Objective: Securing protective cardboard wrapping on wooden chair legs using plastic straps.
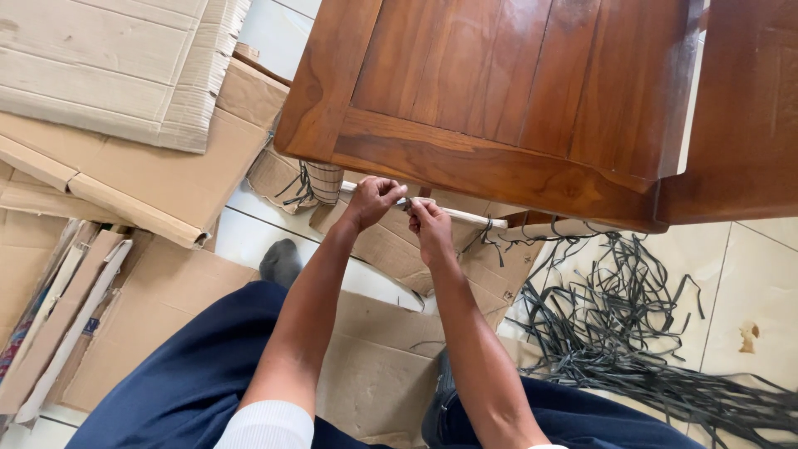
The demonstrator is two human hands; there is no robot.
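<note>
Both hands clamped on rod [465, 215]: left hand [376, 198], right hand [429, 226]. Keep level under chair [499, 100]; straps [632, 333] at 4 o'clock.

flattened cardboard sheets [125, 108] lie stacked at the upper left, over pale floor tiles [765, 274]. more brown cardboard [382, 357] spreads under the person's dark blue trousers [191, 374]. a tangled heap of dark grey plastic strapping [632, 333] lies to the right. a grey sock [281, 262] shows near the knee.
</note>
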